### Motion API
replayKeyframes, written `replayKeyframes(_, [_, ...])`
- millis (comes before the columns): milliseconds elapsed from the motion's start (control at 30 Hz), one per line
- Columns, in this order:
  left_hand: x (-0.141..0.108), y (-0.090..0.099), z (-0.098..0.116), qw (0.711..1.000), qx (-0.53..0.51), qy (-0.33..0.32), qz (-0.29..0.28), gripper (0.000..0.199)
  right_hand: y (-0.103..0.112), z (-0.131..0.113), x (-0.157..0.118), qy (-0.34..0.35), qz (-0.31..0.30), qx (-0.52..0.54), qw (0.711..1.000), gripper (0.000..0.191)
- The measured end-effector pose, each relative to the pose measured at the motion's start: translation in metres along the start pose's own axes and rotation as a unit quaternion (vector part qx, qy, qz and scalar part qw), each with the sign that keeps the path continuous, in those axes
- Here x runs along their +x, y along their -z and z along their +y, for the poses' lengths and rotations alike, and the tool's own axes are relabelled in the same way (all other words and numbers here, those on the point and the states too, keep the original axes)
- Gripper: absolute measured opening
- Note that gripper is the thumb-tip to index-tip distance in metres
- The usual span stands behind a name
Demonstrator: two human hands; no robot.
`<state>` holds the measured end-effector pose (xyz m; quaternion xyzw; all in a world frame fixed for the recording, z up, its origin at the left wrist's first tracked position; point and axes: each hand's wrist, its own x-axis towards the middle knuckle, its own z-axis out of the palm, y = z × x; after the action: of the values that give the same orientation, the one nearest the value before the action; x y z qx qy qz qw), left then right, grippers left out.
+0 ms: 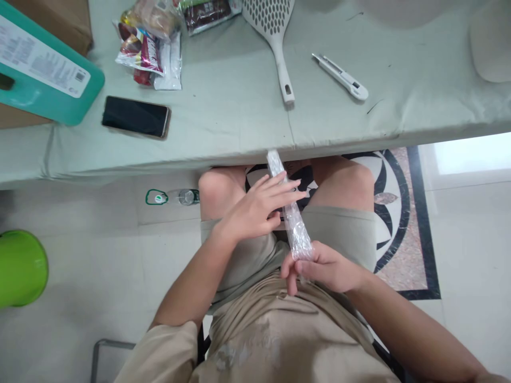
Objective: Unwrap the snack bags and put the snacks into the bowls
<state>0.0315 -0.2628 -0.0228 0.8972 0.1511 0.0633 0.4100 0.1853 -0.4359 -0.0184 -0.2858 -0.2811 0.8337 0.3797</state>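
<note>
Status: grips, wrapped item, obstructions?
Right grip closed on wrapped item, near end. Left grip open across its middle. Table edge close by far end.

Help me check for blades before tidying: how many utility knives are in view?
1: a utility knife on the table, right of the perforated tool. Others could be hidden under the packets or inside the plastic-wrapped object.

Soft, fairly even light is filling the view. Glare is whitening the floor (475,218) near three o'clock, highlights are sparkling along the plastic wrapping (297,232), shade is dulling the tiles around nine, and the lens is bowing the desk's (223,122) front edge.
</note>
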Motion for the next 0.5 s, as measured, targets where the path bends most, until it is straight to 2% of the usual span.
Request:
replayKeyframes(100, [-0.003,-0.022,-0.006,0.997,-0.008,0.065,0.027,0.041,-0.013,-0.009,-0.005,0.022,-0.030,0.028,0.999,0.040])
replayKeyframes(167, [-0.005,-0.032,-0.012,0.995,-0.055,0.068,0.052,0.029,-0.021,-0.016,-0.010,0.033,-0.028,0.050,0.998,0.040])
replayKeyframes(233, [-0.008,-0.037,-0.018,0.990,-0.109,0.065,0.068,0.026,-0.026,-0.023,-0.014,0.043,-0.018,0.066,0.997,0.042])
replayKeyframes(367, [-0.016,-0.036,-0.025,0.977,-0.158,0.121,0.082,0.029,-0.025,-0.031,-0.021,0.038,0.021,0.069,0.997,0.042])
replayKeyframes(500, [-0.022,-0.025,-0.029,0.959,-0.184,0.188,0.103,0.032,-0.025,-0.022,-0.018,-0.012,0.037,0.086,0.996,0.052])
